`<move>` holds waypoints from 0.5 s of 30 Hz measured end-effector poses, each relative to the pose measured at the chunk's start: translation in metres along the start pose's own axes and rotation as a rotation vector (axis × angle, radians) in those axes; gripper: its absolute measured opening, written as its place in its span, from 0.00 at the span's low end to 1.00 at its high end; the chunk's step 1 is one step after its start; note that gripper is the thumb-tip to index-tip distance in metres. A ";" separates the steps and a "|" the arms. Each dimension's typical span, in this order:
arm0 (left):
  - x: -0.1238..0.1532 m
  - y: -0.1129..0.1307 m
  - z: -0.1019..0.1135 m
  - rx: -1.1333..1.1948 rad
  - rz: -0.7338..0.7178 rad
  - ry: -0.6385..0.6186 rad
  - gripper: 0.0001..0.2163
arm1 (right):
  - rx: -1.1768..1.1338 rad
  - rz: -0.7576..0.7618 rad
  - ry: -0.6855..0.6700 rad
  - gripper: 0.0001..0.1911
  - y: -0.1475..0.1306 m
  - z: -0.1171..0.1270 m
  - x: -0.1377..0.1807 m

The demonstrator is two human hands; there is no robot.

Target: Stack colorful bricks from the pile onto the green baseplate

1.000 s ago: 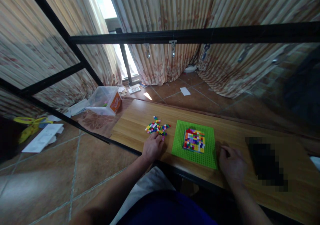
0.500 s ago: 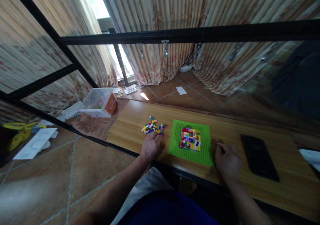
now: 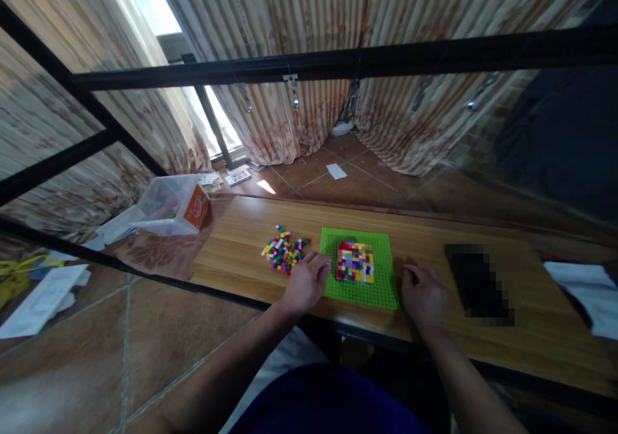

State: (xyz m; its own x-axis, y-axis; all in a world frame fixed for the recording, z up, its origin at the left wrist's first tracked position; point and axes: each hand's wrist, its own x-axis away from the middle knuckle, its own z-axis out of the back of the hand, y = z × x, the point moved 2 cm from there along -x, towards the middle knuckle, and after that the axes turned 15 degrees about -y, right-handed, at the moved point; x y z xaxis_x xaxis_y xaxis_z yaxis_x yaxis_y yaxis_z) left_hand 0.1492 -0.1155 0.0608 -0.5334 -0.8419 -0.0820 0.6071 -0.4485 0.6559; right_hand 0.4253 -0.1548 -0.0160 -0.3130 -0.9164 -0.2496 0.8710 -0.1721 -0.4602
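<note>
My left hand (image 3: pixel 306 283) is over the left edge of a green studded baseplate (image 3: pixel 385 292), its thumb and forefinger pinched on a small pale toy brick (image 3: pixel 327 264). A square mosaic of many-coloured bricks (image 3: pixel 356 263) covers the middle of that plate. To the left, a loose heap of small coloured bricks (image 3: pixel 284 248) lies on the wooden table. My right hand (image 3: pixel 425 297) rests on the table just right of the plate, fingers curled in, with nothing visible in them.
A dark, pixelated flat object (image 3: pixel 477 286) lies on the table (image 3: pixel 232 241) at the right. On the floor beyond the left end stands a clear plastic box (image 3: pixel 167 205) with an orange label. A black metal rail (image 3: pixel 328 64) crosses in front of the curtains.
My left hand has moved right from the brick heap to the baseplate's left edge, now with a small brick between its fingertips. My right hand stays beside the plate. The view has shifted slightly.
</note>
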 end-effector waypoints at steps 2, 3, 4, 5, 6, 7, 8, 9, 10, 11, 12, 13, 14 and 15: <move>-0.004 0.007 -0.004 0.030 -0.032 -0.007 0.09 | 0.002 -0.005 -0.001 0.18 0.000 0.000 0.000; -0.005 0.009 -0.006 0.038 -0.041 -0.012 0.09 | 0.001 -0.004 -0.002 0.18 0.000 0.000 0.000; -0.007 0.011 -0.008 0.040 -0.047 -0.016 0.09 | -0.001 0.002 -0.005 0.18 0.000 0.000 0.000; -0.008 0.012 -0.010 0.036 -0.053 -0.021 0.09 | -0.003 0.008 -0.008 0.18 0.000 0.000 0.000; -0.009 0.013 -0.013 0.026 -0.060 -0.029 0.09 | -0.005 0.013 -0.011 0.18 0.000 0.000 0.000; -0.010 0.014 -0.015 0.010 -0.068 -0.041 0.09 | -0.004 0.012 -0.013 0.18 0.000 0.001 -0.001; -0.011 0.014 -0.017 -0.012 -0.078 -0.054 0.10 | -0.003 0.007 -0.015 0.18 0.000 0.001 -0.001; -0.013 0.015 -0.020 -0.040 -0.090 -0.068 0.10 | -0.003 0.002 -0.017 0.18 0.000 0.001 -0.001; -0.014 0.016 -0.022 -0.074 -0.101 -0.083 0.10 | -0.005 -0.004 -0.017 0.18 -0.001 0.001 -0.001; -0.016 0.016 -0.024 -0.113 -0.107 -0.094 0.10 | -0.011 -0.006 -0.019 0.18 -0.001 0.001 -0.001; -0.017 0.016 -0.025 -0.156 -0.105 -0.101 0.10 | -0.018 -0.007 -0.020 0.18 -0.002 0.001 -0.001; -0.018 0.017 -0.026 -0.201 -0.098 -0.109 0.10 | -0.023 -0.008 -0.020 0.18 -0.002 0.001 0.000; -0.020 0.017 -0.027 -0.245 -0.087 -0.119 0.10 | -0.026 -0.009 -0.021 0.18 -0.003 0.002 0.000; -0.021 0.018 -0.028 -0.286 -0.074 -0.127 0.10 | -0.030 -0.012 -0.020 0.18 -0.003 0.002 0.000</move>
State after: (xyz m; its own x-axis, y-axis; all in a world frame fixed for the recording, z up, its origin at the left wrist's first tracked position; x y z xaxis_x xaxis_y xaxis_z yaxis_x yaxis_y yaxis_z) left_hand 0.1875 -0.1146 0.0531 -0.6408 -0.7676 -0.0154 0.6951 -0.5886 0.4128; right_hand 0.4231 -0.1547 -0.0128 -0.3149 -0.9216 -0.2268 0.8557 -0.1723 -0.4880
